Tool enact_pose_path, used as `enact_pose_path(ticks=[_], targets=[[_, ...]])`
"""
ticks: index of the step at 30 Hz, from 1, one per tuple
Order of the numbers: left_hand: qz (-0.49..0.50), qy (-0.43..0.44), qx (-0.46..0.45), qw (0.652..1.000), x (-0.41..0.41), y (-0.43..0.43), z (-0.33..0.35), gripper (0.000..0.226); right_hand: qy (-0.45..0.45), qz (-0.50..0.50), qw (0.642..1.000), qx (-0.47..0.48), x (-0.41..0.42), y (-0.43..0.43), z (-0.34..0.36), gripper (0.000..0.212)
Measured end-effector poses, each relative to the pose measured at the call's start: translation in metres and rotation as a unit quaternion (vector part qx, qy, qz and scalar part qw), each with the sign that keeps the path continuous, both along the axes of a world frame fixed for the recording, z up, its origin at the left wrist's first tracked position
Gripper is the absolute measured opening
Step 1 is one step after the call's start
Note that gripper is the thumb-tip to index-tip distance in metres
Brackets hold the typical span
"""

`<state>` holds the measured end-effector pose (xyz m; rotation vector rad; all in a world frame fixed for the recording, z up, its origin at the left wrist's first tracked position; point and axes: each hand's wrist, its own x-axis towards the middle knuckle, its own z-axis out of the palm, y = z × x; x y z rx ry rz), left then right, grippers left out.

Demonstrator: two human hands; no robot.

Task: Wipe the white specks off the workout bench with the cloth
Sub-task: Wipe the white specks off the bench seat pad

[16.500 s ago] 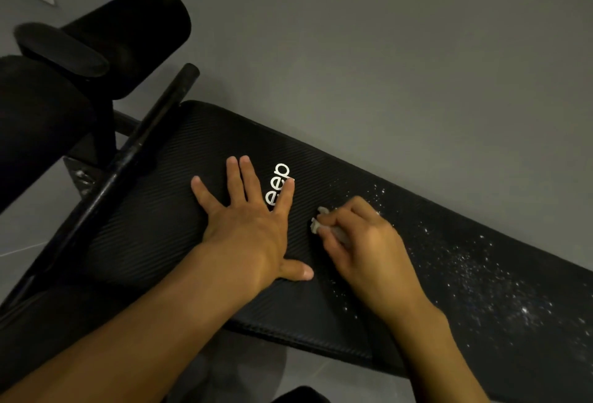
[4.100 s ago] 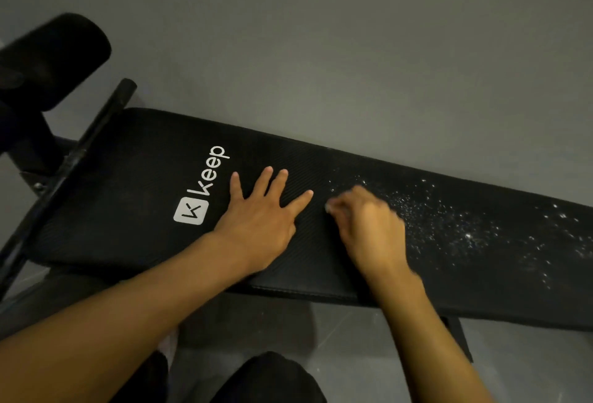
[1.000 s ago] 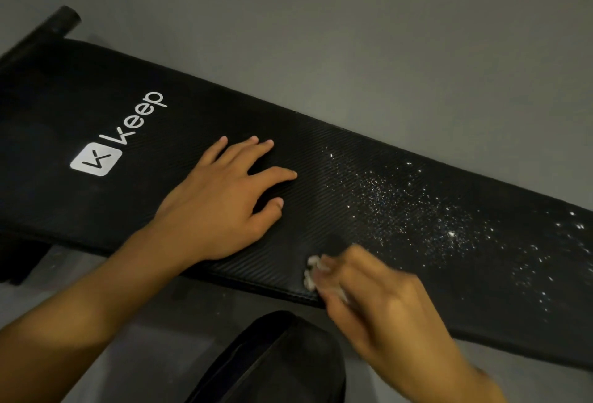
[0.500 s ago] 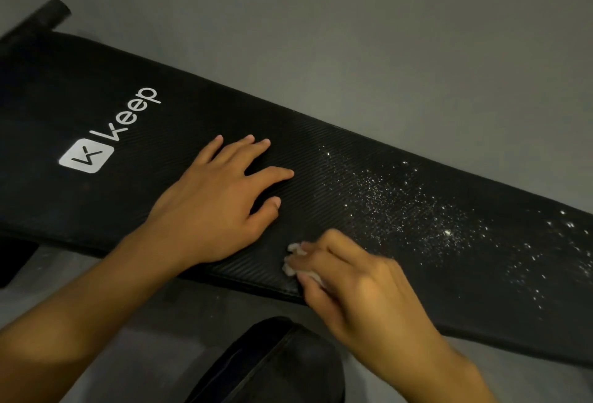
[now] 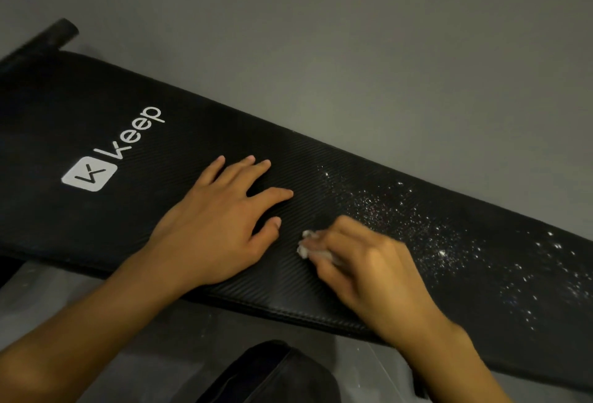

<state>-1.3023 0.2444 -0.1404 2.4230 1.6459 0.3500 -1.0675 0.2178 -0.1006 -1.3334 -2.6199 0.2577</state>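
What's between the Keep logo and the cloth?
The left hand, flat on the bench, lies between the logo and the cloth in the head view.

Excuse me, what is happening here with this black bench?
A person is cleaning a black workout bench. The right hand grips a small crumpled white cloth and presses it on the padded surface near the front edge. The left hand rests flat on the pad beside it, fingers spread. Many white specks are scattered over the part of the bench to the right of the cloth, so the job is not done. The part around the white logo looks free of specks.
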Motion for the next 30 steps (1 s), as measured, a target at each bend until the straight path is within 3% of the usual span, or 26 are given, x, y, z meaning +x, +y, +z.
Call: enact_pose_path(ticks=[3,7,13,17,21,27,30], targets=[[-0.006,-0.008,0.001,1.0,-0.001,0.0,0.0,0.063,-0.024,-0.093,0.991,0.091,-0.003,0.05,-0.004,0.017],[-0.008,-0.013,0.001,1.0,-0.002,0.001,-0.001,0.063,-0.033,-0.196,0.977,0.077,-0.028,0.107,-0.002,0.019],[0.0,-0.011,0.003,1.0,-0.002,0.003,0.0,0.062,0.064,-0.058,0.996,-0.014,-0.013,0.047,0.002,0.015],[-0.002,-0.011,0.003,1.0,-0.002,0.002,0.002,0.062,-0.022,-0.107,0.992,0.062,-0.015,0.079,0.001,0.014],[-0.003,-0.014,0.004,1.0,-0.004,0.0,0.001,0.063,0.012,-0.174,0.983,0.064,-0.029,0.106,-0.004,0.015],[0.007,-0.013,0.006,1.0,0.0,-0.001,0.001,0.063,0.065,0.011,0.997,-0.047,-0.01,0.025,0.001,0.017],[0.0,-0.006,0.002,1.0,0.001,-0.001,0.002,0.064,0.0,-0.044,0.998,0.044,-0.014,0.07,-0.002,0.012]])
